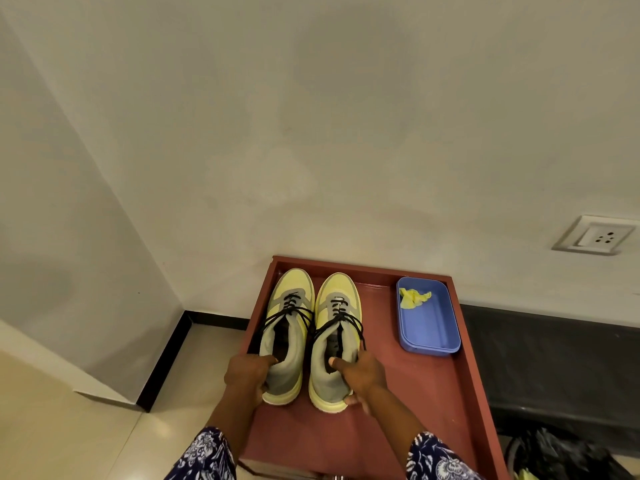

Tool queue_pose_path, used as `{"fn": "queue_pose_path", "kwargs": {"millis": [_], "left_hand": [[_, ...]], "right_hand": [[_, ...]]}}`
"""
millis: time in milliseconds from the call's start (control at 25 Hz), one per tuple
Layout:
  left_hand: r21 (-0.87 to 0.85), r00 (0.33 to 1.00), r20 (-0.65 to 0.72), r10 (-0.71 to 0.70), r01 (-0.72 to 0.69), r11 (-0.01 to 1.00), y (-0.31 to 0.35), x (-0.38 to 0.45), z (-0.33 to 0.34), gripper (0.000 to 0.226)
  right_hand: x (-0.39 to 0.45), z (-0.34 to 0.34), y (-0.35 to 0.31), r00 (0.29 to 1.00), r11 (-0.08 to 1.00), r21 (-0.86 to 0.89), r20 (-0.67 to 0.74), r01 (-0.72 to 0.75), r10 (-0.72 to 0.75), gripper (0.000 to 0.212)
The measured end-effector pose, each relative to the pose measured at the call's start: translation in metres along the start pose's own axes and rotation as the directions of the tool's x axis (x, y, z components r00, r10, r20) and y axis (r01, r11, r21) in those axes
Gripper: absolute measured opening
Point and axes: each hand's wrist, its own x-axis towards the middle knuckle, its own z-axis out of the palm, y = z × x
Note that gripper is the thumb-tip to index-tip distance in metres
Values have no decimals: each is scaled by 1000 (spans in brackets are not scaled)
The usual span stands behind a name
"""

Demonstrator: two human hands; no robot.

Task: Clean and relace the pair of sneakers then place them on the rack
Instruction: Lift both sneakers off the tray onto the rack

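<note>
i see the left sneaker (pixel 289 327) and the right sneaker (pixel 336 336) side by side, upright, toes toward the far wall, on the top surface of the red-brown rack (pixel 433 393). both are yellow and grey with black laces threaded through the eyelets, the lace ends lying loose over the collars. my left hand (pixel 247 374) grips the heel of the left sneaker, thumb hooked inside the collar, fingers curled round the back. my right hand (pixel 360 375) grips the heel of the right sneaker the same way, thumb inside, fingers wrapped under the heel. right of the sneakers, apart from them, a blue tray (pixel 436 337) rests on the rack; a crumpled yellow cloth (pixel 412 297) lies in its far end. a wall socket (pixel 594 235) sits on the wall at far right.
</note>
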Motion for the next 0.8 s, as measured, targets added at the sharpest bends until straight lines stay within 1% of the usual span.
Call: {"fn": "queue_pose_path", "kwargs": {"millis": [120, 240, 400, 520, 640, 800], "left_hand": [[10, 999, 38, 7, -7, 1000, -1, -5, 2, 24], [-2, 994, 104, 28, -28, 1000, -2, -11, 3, 28], [-12, 996, 55, 70, -70, 997, -6, -12, 7, 26], [4, 994, 56, 90, -90, 996, -10, -13, 11, 20], [21, 995, 51, 83, -84, 996, -18, -12, 15, 20], [41, 994, 60, 90, -93, 995, -23, -16, 21, 18]], "right_hand": [[1, 2, 0, 999, 996, 82, 34, -37, 34, 23], [2, 3, 0, 999, 994, 104, 35, -45, 41, 20], [4, 2, 3, 999, 993, 117, 32, -33, 29, 14], [4, -2, 7, 999, 994, 105, 38, -28, 24, 14], [1, -12, 7, 999, 995, 98, 34, -11, 8, 11], [-4, -28, 3, 999, 998, 63, 18, 26, -27, 12]]}}
